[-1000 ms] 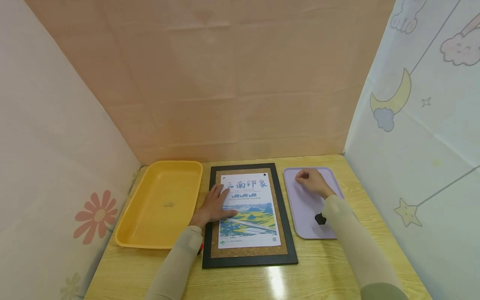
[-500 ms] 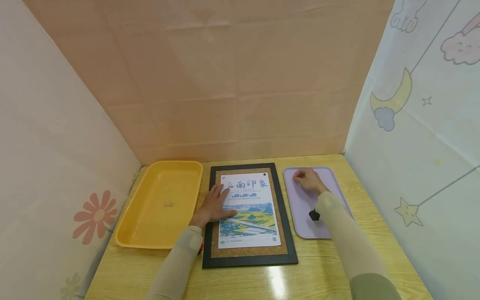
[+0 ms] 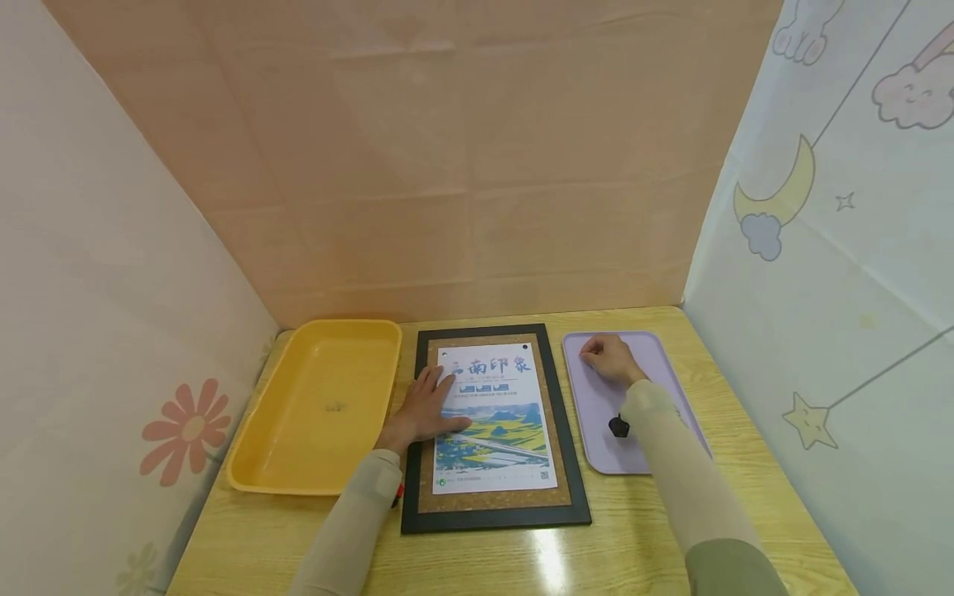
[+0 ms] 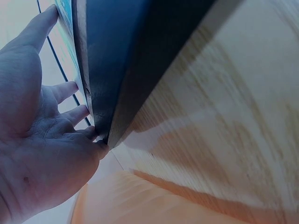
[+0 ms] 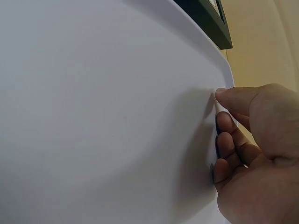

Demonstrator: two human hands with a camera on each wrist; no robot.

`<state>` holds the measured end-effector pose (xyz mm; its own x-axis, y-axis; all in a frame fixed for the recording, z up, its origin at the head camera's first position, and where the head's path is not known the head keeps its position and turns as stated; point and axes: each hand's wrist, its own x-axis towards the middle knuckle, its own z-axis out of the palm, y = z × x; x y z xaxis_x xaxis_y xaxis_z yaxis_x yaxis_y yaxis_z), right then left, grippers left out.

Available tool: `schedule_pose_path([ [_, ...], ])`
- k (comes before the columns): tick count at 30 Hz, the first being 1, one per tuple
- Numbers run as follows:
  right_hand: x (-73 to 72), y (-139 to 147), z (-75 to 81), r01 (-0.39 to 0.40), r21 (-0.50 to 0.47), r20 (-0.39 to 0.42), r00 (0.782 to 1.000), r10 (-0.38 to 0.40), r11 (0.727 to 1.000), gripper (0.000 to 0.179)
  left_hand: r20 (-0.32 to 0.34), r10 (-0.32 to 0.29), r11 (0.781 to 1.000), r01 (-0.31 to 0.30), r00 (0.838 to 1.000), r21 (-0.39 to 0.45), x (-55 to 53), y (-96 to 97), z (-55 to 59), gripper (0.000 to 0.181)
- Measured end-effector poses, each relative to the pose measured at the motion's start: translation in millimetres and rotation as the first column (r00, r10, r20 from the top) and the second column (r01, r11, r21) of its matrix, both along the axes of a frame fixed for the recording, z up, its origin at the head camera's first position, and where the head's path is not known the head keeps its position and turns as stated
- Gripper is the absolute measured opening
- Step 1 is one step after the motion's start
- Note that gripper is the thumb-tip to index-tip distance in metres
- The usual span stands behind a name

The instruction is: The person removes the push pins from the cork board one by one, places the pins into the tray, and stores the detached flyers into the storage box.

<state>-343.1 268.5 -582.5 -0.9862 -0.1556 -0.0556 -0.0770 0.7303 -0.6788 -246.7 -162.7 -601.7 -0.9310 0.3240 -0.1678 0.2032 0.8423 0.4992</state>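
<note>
With left hand (image 3: 425, 407) spread flat on landscape-printed poster (image 3: 498, 422), inside black-edged corkboard (image 3: 495, 502); right hand (image 3: 613, 360) curled against lilac tray (image 3: 602, 414), cannot tell if gripping; narrow desk (image 3: 633, 530) strip between.

A wood-grain table (image 3: 619, 546) bears a yellow tray (image 3: 313, 397), framed corkboard (image 3: 495, 519) and lilac tray (image 3: 595, 414).

On the table (image 3: 484, 559) we have, from left to right, a basin (image 3: 328, 377), a framed board (image 3: 495, 502) and a tray (image 3: 596, 418). A poster (image 3: 498, 426) lies on the board, inside its border. Our left hand (image 3: 425, 407) lies across the board's left side and onto the poster; our right hand (image 3: 615, 359) is at the tray's far left part. Behind everything we face a wall (image 3: 477, 165).
</note>
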Motion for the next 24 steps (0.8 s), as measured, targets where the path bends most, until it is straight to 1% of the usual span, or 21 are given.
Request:
schedule_pose_path([
  [9, -0.6, -2.0, -1.6, 0.037, -0.007, 0.024, 0.999, -0.037, 0.999, 0.015, -0.017, -0.005, 1.000, 0.005, 1.000, 0.002, 0.9, -0.3, 0.1, 0.112],
  [12, -1.6, -1.8, -3.6, 0.050, -0.004, 0.030, 0.998, -0.050, 0.999, 0.016, -0.016, -0.009, 1.000, 0.009, 1.000, 0.004, 3.5, 0.7, 3.6, 0.111],
  [16, -2.4, -0.1, -5.9, 0.053, 0.003, 0.021, 0.998, -0.053, 0.999, 0.016, -0.024, -0.017, 1.000, 0.017, 1.000, 0.008, 8.0, 2.0, 11.9, 0.110],
  [18, -2.1, 0.2, -6.7, 0.061, -0.001, 0.016, 0.998, -0.061, 0.998, 0.016, -0.029, -0.016, 1.000, 0.016, 0.999, 0.008, 8.3, 2.2, 12.5, 0.110],
  [21, -1.1, 0.0, -7.0, 0.063, -0.004, 0.006, 0.998, -0.063, 0.998, 0.015, -0.024, -0.013, 1.000, 0.013, 1.000, 0.009, 6.8, 1.7, 9.9, 0.111],
  [24, -0.1, -0.2, -6.7, 0.065, -0.009, -0.005, 0.998, -0.065, 0.998, 0.013, -0.020, -0.008, 1.000, 0.008, 1.000, 0.012, 4.1, 0.8, 4.8, 0.111],
])
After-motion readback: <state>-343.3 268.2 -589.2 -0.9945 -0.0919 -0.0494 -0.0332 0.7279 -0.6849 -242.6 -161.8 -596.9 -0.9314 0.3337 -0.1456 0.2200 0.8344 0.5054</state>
